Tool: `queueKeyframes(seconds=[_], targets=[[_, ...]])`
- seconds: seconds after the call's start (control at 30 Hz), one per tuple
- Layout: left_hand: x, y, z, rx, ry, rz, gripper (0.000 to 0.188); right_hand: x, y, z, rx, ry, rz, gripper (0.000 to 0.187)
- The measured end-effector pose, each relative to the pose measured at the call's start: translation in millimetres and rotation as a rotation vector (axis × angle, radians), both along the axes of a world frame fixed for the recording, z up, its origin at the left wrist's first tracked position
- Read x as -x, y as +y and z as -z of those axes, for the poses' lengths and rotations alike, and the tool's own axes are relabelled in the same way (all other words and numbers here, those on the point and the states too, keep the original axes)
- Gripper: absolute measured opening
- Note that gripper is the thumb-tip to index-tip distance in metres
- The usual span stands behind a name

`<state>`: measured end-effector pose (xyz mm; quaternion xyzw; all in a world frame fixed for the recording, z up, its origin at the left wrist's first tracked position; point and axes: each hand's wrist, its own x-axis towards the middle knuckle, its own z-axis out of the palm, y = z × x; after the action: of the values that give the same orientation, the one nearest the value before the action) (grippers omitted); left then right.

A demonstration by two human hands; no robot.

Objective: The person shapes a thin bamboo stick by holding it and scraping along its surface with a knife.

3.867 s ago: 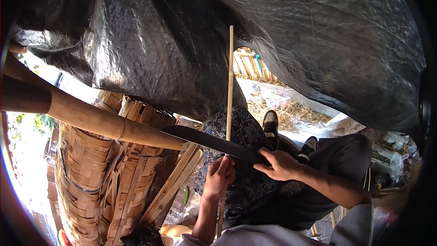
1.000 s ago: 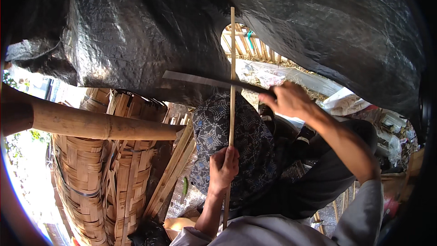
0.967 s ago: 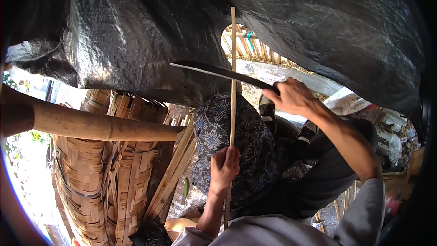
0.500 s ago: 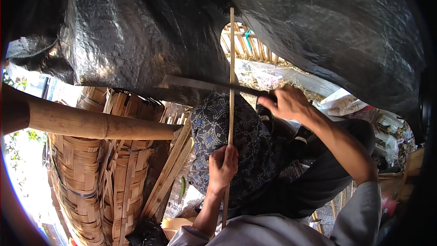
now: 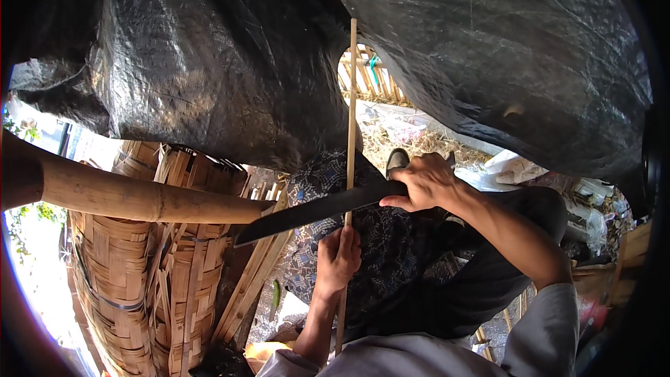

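A long, thin bamboo strip (image 5: 352, 112) stands nearly upright in view, running from my body out toward the dark sheeting. My left hand (image 5: 338, 260) is closed around its lower part, thumb toward the far end. In my right hand (image 5: 427, 183) is a large knife with a dark handle and a long dark blade (image 5: 307, 215). The blade lies across the strip just beyond my left fingers, its tip pointing left and slightly toward me. Whether the edge bites into the strip, I cannot tell. Under both lies a dark patterned cloth (image 5: 314, 189) over my leg.
A thick bamboo pole (image 5: 139, 194) juts in from the left. Below it stand woven bamboo baskets (image 5: 115, 272) and several split bamboo lengths (image 5: 258, 272). Black plastic sheeting (image 5: 488, 49) hangs across the far side. Straw and plastic scraps (image 5: 593, 216) litter the right.
The knife has come down along the strip toward my left hand, its blade turning so the broad side shows. My left hand keeps its hold on the strip.
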<state>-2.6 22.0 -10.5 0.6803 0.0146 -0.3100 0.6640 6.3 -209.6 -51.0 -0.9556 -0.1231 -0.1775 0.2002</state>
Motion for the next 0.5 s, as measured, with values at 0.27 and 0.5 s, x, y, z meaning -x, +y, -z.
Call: queueKeyframes(seconds=[0.27, 0.5], targets=[[24, 15, -2, 0.098, 0.168, -0.019, 0.034, -48, -94, -35, -0.312, 0.599, 0.664, 0.072], [12, 4, -7, 0.196, 0.279, -0.041, 0.032, -16, -48, -25, -0.405, 0.482, 0.464, 0.064]])
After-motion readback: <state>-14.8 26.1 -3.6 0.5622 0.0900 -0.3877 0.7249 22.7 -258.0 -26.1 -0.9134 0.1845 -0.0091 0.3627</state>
